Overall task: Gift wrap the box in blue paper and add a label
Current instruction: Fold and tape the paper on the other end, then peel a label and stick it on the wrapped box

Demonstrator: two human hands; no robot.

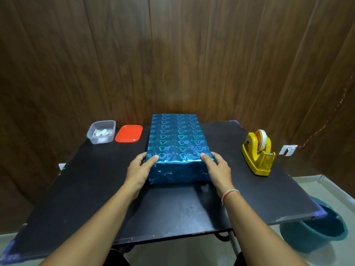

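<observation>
A long box wrapped in shiny blue paper with a heart pattern lies lengthwise in the middle of the black table. My left hand grips its near left corner, thumb on top and fingers down the side. My right hand holds the near right corner the same way. A clear tub with small paper labels inside stands at the far left.
A red lid lies beside the clear tub. A yellow tape dispenser stands at the right of the table. A teal bucket sits on the floor under the table's right corner. A wood-panel wall rises behind.
</observation>
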